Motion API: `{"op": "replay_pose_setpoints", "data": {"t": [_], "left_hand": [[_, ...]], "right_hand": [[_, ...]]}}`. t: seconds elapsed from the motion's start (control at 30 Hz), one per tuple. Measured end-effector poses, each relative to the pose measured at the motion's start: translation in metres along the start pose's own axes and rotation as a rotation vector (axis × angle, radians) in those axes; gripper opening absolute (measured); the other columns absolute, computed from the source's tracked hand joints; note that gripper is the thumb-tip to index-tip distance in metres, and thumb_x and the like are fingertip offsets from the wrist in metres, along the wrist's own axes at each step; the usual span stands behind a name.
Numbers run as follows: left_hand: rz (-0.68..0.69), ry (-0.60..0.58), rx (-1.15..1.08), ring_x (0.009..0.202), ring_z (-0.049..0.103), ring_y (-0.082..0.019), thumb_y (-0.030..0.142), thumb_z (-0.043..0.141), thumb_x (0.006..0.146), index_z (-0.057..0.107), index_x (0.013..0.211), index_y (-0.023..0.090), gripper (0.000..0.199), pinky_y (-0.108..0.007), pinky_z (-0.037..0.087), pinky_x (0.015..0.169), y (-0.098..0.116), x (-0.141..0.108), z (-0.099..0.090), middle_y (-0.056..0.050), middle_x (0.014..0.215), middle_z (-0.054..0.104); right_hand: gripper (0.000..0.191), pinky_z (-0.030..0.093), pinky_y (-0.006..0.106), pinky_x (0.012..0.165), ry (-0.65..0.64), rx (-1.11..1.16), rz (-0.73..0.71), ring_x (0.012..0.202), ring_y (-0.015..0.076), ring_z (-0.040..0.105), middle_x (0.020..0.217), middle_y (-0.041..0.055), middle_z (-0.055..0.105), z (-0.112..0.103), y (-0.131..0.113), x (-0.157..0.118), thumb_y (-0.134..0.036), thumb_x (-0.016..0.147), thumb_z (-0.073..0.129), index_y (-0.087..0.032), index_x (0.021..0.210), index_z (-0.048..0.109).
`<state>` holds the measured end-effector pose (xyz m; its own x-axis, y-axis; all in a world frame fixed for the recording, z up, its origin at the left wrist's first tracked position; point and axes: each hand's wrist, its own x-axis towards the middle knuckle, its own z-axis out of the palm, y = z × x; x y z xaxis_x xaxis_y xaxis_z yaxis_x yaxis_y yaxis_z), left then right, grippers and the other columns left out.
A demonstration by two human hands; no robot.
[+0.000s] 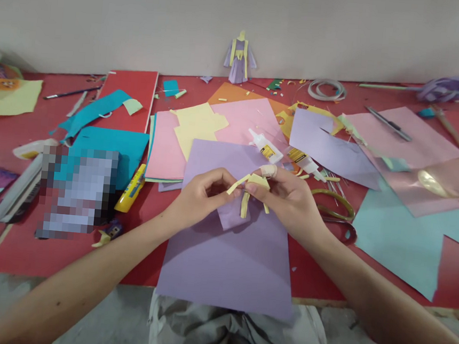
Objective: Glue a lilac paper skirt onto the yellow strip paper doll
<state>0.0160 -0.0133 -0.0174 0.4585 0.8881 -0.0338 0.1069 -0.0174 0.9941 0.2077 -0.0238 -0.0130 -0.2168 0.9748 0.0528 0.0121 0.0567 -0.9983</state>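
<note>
Above a large purple paper sheet (pixel 225 262), both hands meet on a small paper figure (pixel 245 203) made of pale yellow strips and purple paper. My left hand (pixel 201 196) is closed, its thumb and fingertips pinching near a thin yellow strip (pixel 236 184). With thumb and forefinger, my right hand (pixel 287 196) pinches the figure's yellow upper part; a whitish wrap (pixel 268 170) covers one of its fingertips. The purple part hangs below the fingers. A finished-looking purple and yellow paper doll (pixel 239 59) leans upright against the wall.
White glue bottles (pixel 267 147) lie behind the hands. Scissors (pixel 333 205) rest by my right wrist, and a yellow glue stick (pixel 130 188) lies left. Coloured paper (pixel 167 145), a pen (pixel 388 123) and a tubing coil (pixel 327 89) are spread over the red table (pixel 141 260).
</note>
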Motion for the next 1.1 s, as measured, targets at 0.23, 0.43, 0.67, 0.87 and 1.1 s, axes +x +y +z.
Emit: {"op": "replay_pose_setpoints", "data": {"t": [0.23,0.43,0.67,0.87,1.1], "left_hand": [[0.009,0.039,0.019,0.07,0.059,-0.008,0.032,0.069,0.086,0.063,0.083,0.015,0.018,-0.017,0.045,0.062,-0.0003,0.0001,0.0018,0.002,0.078,0.066],[0.065,0.084,0.117,0.072,0.062,-0.008,0.031,0.067,0.088,0.068,0.089,0.016,0.015,-0.016,0.045,0.062,-0.0022,-0.0025,0.003,0.001,0.083,0.071],[0.066,0.094,0.239,0.067,0.058,-0.009,0.031,0.065,0.088,0.068,0.083,0.016,0.016,-0.018,0.043,0.06,-0.0009,-0.0048,0.0023,0.002,0.076,0.069],[0.042,0.15,0.205,0.06,0.053,-0.007,0.03,0.066,0.086,0.066,0.079,0.015,0.016,-0.017,0.04,0.055,-0.0014,-0.006,0.005,0.003,0.07,0.065],[0.033,0.099,0.197,0.069,0.056,-0.009,0.035,0.064,0.089,0.069,0.09,0.016,0.02,-0.019,0.042,0.062,-0.0018,-0.0034,0.0034,0.0,0.081,0.069]], "right_hand": [[0.026,0.039,0.027,0.053,-0.015,-0.014,0.015,0.064,0.012,0.051,0.072,-0.0003,0.06,0.0,0.0,0.0006,-0.045,0.079,0.075,-0.02,0.08,0.068],[0.029,0.042,0.026,0.052,0.008,0.025,0.056,0.065,0.0124,0.052,0.073,-0.0001,0.061,0.0002,0.001,0.001,-0.047,0.076,0.078,-0.02,0.081,0.07],[0.026,0.042,0.026,0.053,0.011,-0.006,0.048,0.064,0.0118,0.053,0.072,-0.0004,0.062,0.0006,-0.0003,0.0011,-0.046,0.078,0.077,-0.02,0.081,0.071],[0.027,0.04,0.025,0.051,-0.011,0.001,0.083,0.064,0.0119,0.055,0.072,-0.0003,0.063,0.001,-0.0043,0.0019,-0.046,0.08,0.074,-0.02,0.079,0.068],[0.028,0.044,0.026,0.058,0.039,-0.079,0.054,0.066,0.0124,0.054,0.073,0.0001,0.063,0.0,-0.0029,0.0018,-0.046,0.078,0.075,-0.018,0.083,0.07]]}}
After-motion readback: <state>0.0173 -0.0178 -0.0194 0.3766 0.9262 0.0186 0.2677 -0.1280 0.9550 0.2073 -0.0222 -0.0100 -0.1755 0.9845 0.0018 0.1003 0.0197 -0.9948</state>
